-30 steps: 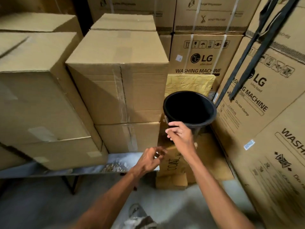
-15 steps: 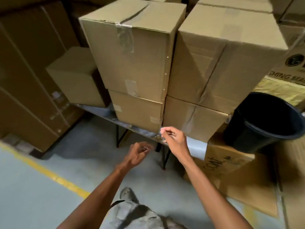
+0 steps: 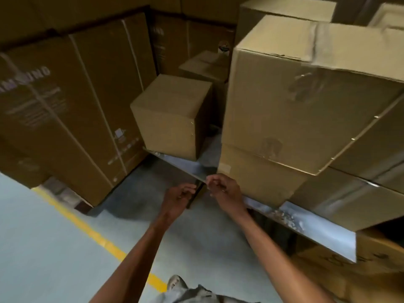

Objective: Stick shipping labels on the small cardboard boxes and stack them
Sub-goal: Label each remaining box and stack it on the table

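Note:
A small plain cardboard box point(image 3: 172, 114) stands at the left end of a metal table point(image 3: 319, 230). To its right a low box point(image 3: 258, 180) carries a larger taped box point(image 3: 295, 101). My left hand point(image 3: 178, 197) and my right hand point(image 3: 225, 190) hover close together just in front of the table edge, below the low box's corner. Both have curled fingers, with the fingertips nearly meeting. The frame is blurred and I cannot make out a label or anything else between the fingers.
Tall printed appliance cartons point(image 3: 65, 106) line the left side, with more boxes point(image 3: 205, 64) behind the table. A yellow floor line point(image 3: 94, 232) crosses the grey floor. My shoe point(image 3: 175, 283) shows at the bottom. Flattened cardboard point(image 3: 371, 265) lies under the table's right end.
The view has swung left, away from the black bucket, which is out of sight now. Both hands have come closer together at the table edge.

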`<state>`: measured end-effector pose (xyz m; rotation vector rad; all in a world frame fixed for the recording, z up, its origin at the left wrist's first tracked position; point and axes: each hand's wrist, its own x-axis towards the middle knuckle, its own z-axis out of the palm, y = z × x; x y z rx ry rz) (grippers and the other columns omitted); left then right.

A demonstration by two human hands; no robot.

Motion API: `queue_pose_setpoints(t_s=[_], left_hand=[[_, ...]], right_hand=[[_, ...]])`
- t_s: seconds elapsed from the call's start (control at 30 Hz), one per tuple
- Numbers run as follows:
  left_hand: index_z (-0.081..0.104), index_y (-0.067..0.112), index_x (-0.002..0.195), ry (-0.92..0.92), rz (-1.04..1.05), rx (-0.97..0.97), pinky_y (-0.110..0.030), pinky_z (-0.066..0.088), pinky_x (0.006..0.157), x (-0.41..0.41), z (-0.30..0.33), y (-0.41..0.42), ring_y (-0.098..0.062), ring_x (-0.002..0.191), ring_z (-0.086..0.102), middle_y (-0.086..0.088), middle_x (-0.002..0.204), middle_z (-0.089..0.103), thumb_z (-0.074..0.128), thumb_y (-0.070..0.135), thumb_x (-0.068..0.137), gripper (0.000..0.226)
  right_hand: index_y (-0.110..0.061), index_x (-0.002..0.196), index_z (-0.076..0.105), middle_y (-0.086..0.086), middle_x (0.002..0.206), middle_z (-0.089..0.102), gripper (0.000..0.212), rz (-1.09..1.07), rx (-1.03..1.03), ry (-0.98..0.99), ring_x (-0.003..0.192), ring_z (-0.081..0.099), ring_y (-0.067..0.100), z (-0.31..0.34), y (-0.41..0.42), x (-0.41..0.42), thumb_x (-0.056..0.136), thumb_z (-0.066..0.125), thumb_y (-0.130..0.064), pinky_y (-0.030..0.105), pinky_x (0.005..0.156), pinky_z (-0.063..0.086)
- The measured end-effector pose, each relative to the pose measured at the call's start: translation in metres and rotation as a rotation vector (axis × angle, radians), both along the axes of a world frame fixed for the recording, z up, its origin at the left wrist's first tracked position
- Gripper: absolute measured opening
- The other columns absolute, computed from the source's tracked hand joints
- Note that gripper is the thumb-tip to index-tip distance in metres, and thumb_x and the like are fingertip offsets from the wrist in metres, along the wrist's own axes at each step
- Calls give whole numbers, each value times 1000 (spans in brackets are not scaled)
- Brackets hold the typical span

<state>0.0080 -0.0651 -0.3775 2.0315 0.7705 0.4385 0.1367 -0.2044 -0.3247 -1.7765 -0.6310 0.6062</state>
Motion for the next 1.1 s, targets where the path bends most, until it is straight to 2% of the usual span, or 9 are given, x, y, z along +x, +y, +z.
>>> queue_pose_setpoints(t_s=[0.13,0.3,0.4,0.53,0.6,0.77,0.9,1.0,1.1], left_hand=[[77,14,101,-61,-5,29,-10,48,82,-8,8,62,16,94,63,11,104,73,64,1,92,20],[73,22,100,-168,45,-84,-14,49,84,4,31,117,3,93,69,4,100,75,62,-2,94,27],[72,32,98,-246,83,-147,-17,51,76,20,53,145,-6,90,70,12,96,75,59,5,91,30],[73,22,107,-286,20,58,-20,54,69,50,92,180,-3,89,67,14,106,73,58,3,91,30],[74,21,107,-350,-20,196,-22,54,70,69,112,199,-5,90,67,12,107,71,57,10,88,27],[71,26,110,-293,-62,326,-25,54,77,111,142,260,-10,94,64,11,109,67,56,19,83,31],[70,26,112,-148,-33,450,-33,48,91,140,148,306,-21,108,58,4,113,64,62,20,81,33],[68,25,119,0,-45,444,-40,44,100,153,146,329,-27,117,54,0,123,61,67,22,83,37],[66,23,125,90,-30,402,-41,40,107,154,140,344,-30,125,49,-3,133,55,66,31,81,44]], right_hand=[[-17,105,75,-9,94,75,12,-31,32,-15,92,72,9,14,55,-14,98,65,-15,46,87,60],[-18,101,71,-14,92,71,13,-74,91,-57,85,66,-6,40,110,-13,98,63,-9,16,78,52],[-10,107,71,-13,92,69,15,-148,114,-65,79,63,-12,53,141,1,96,63,-3,7,75,47],[-11,110,72,0,102,73,17,-263,172,-108,92,67,8,69,181,25,94,66,-8,11,77,49],[-13,107,72,1,102,73,17,-310,194,-135,94,67,11,76,200,42,92,66,-9,14,80,50],[-23,106,67,2,115,64,20,-380,169,-160,104,64,14,80,247,87,87,69,-18,41,92,56],[-40,83,64,6,114,60,16,-417,67,-329,106,62,21,79,279,115,68,67,-35,38,95,52],[-31,89,70,6,125,49,22,-368,-85,-344,121,51,22,74,292,127,72,79,-21,29,105,40],[-22,99,73,7,134,40,24,-385,-130,-334,127,43,21,73,295,130,78,80,-12,19,107,30]])
